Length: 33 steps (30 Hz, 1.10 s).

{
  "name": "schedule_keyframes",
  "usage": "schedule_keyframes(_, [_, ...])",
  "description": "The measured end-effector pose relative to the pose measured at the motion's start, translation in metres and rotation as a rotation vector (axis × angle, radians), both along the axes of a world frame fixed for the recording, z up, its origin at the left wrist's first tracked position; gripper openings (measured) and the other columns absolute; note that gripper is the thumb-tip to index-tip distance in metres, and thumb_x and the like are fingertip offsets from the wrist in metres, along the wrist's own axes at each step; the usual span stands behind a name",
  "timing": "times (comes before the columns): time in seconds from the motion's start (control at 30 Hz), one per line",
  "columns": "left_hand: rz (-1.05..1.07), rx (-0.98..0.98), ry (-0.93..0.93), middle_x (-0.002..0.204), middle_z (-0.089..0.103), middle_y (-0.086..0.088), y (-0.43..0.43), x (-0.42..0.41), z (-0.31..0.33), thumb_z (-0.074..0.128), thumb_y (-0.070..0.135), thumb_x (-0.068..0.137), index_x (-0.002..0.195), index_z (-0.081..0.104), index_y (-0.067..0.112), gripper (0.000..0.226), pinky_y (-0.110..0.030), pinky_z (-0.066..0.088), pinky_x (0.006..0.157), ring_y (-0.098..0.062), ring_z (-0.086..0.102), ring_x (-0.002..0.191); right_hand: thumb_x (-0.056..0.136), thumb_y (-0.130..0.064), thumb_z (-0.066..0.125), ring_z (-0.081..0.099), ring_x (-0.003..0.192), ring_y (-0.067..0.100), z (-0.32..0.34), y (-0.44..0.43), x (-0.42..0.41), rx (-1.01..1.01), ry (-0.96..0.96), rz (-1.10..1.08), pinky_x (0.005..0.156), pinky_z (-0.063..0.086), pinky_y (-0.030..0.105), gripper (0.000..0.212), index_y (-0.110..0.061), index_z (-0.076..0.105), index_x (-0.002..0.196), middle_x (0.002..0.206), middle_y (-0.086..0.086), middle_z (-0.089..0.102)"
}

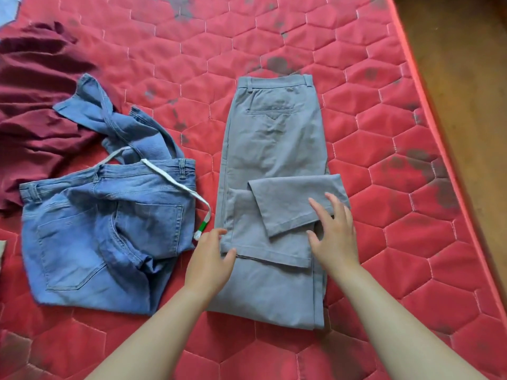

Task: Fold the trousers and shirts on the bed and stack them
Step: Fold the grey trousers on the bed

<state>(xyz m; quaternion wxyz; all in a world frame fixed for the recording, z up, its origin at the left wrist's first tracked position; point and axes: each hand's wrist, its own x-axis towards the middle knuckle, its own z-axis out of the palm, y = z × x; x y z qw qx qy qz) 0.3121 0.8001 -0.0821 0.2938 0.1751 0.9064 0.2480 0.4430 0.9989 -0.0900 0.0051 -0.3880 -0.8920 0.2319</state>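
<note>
Where laid out: on a red quilted mattress with hexagon stitching and grey stains [370, 242], the bed of the task.
Grey cotton trousers [274, 149]: flat at the middle of the bed, folded lengthwise leg on leg, waistband at the far end, back pocket facing up; leg ends doubled back over the near part, one hem lying askew across the other.
Left hand [211, 256]: palm down at the left edge of the grey trousers, thumb over a folded hem, fingers bent at the cloth's edge; grip narrow, pinching or merely pressing cannot be told.
Right hand [334, 237]: flat on the right side of the folded legs, fingers spread; grip wide, holding nothing, only resting on the cloth.
Blue denim jeans [104, 229]: just beside the grey trousers on the left, unfolded and rumpled, back pockets up, legs twisted away toward the far left.
White drawstring with a green end [175, 185]: draped over the jeans' waistband, green tip close to the left hand.
Maroon crumpled shirt [33, 111]: at the far left, partly beneath the jeans' legs.
Brown wooden floor [461, 78]: beyond the right edge of the bed.
</note>
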Motion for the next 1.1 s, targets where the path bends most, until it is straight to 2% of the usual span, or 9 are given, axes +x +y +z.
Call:
schedule_keyframes(0.13, [0.029,0.024,-0.028,0.124,0.051,-0.011,0.01,-0.006,-0.022,0.066,0.017,0.082,0.126,0.048,0.008,0.048,-0.03,0.034,0.099,-0.025,0.049,0.116,0.074,-0.027,0.073,0.016,0.138,0.023,-0.021,0.029,-0.019,0.073,-0.224,0.116,0.106,0.012,0.054,0.06,-0.038,0.05,0.129,0.149,-0.005,0.029])
schedule_keyframes(0.33, [0.159,0.062,-0.057,0.101,0.058,-0.006,0.024,-0.018,-0.028,0.068,0.016,0.08,0.115,0.049,0.014,0.04,-0.036,0.045,0.086,-0.022,0.056,0.087,0.077,-0.019,0.07,0.059,0.098,0.023,-0.011,0.048,-0.039,0.221,-0.005,0.125,0.096,0.019,0.052,0.016,-0.027,0.068,0.09,0.092,-0.007,0.067])
schedule_keyframes(0.43, [0.206,0.082,-0.106,0.079,0.054,0.002,0.028,-0.022,-0.026,0.068,0.015,0.08,0.104,0.05,0.02,0.031,-0.031,0.042,0.069,-0.014,0.05,0.063,0.083,-0.028,0.064,0.058,0.098,0.023,0.014,0.072,-0.08,0.248,0.131,0.036,0.095,0.019,0.045,0.015,-0.025,0.066,0.097,0.096,-0.006,0.067])
schedule_keyframes(0.57, [0.14,0.115,-0.021,0.082,0.053,0.009,0.03,-0.028,-0.02,0.067,0.017,0.082,0.087,0.055,0.024,0.016,-0.027,0.04,0.07,-0.013,0.053,0.066,0.082,-0.041,0.062,0.048,0.112,0.017,0.049,0.097,-0.132,0.319,0.283,-0.052,0.094,0.021,0.039,0.04,-0.026,0.056,0.118,0.121,-0.006,0.056])
schedule_keyframes(0.67, [0.112,0.128,0.026,0.091,0.052,0.009,0.03,-0.034,-0.014,0.068,0.014,0.081,0.087,0.055,0.027,0.02,-0.012,0.035,0.063,-0.005,0.055,0.062,0.081,-0.027,0.067,0.051,0.109,0.025,0.049,0.085,-0.119,0.113,0.334,0.124,0.093,0.033,0.037,0.042,-0.013,0.055,0.119,0.119,0.005,0.056])
schedule_keyframes(0.77, [0.144,0.205,-0.001,0.097,0.054,0.001,0.037,-0.04,-0.007,0.067,0.005,0.079,0.097,0.056,0.026,0.03,-0.005,0.039,0.063,-0.007,0.056,0.063,0.08,-0.017,0.07,0.047,0.119,0.026,0.024,0.05,-0.067,-0.199,0.11,0.214,0.103,0.032,0.028,0.044,-0.008,0.056,0.121,0.125,0.011,0.05])
schedule_keyframes(0.87, [0.205,0.312,-0.042,0.095,0.057,0.005,0.061,-0.053,0.005,0.065,0.003,0.078,0.093,0.057,0.034,0.036,-0.007,0.041,0.061,-0.003,0.055,0.058,0.079,-0.015,0.072,0.044,0.123,0.021,0.005,0.022,-0.016,-0.289,0.029,0.129,0.104,0.029,0.022,0.047,-0.01,0.057,0.123,0.13,0.008,0.045])
schedule_keyframes(1.0, [0.186,0.474,-0.076,0.083,0.06,0.012,0.122,-0.089,0.022,0.059,-0.003,0.078,0.083,0.057,0.033,0.036,-0.013,0.043,0.056,0.002,0.053,0.053,0.08,-0.01,0.07,0.045,0.119,0.01,0.001,0.024,0.01,-0.231,0.212,-0.112,0.099,0.035,0.021,0.043,-0.018,0.057,0.121,0.125,-0.003,0.048])
schedule_keyframes(1.1, [0.185,0.551,-0.109,0.088,0.06,0.011,0.163,-0.116,0.029,0.054,0.003,0.087,0.094,0.059,0.025,0.024,-0.012,0.046,0.066,0.002,0.058,0.068,0.082,-0.004,0.065,0.053,0.108,0.01,0.005,0.029,0.009,-0.275,0.34,-0.309,0.084,0.048,0.02,0.042,-0.022,0.055,0.118,0.116,-0.014,0.049])
